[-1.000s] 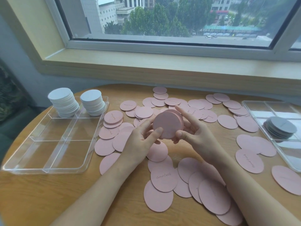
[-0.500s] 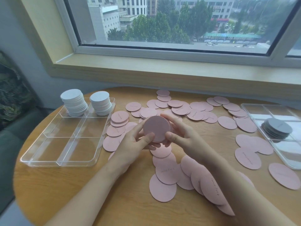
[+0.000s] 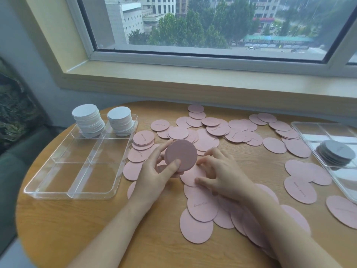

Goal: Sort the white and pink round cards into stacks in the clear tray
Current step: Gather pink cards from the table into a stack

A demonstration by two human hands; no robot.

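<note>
Counter (image 3: 77, 229): light wood tone with fine horizontal grain. Loose round cards (image 3: 202, 209) scattered across centre and right of frame: uniform dusty pink, several bearing faint cursive lettering in a darker pink (wording not legible). Pink card stack (image 3: 181, 154) at centre: same pink, face plain. Two stacks of white cards (image 3: 87, 120) at upper left: white, tops slightly bluish grey. Clear tray (image 3: 58, 192) at left: colourless, transparent, wood showing through. Second clear tray (image 3: 309, 128) at right edge: likewise colourless, containing a grey card stack (image 3: 336, 153). Window frame (image 3: 173, 60): white. Sill (image 3: 193, 88): pale cream yellow. Upholstery at far left (image 3: 13, 113): dark green, mottled pattern.
</note>
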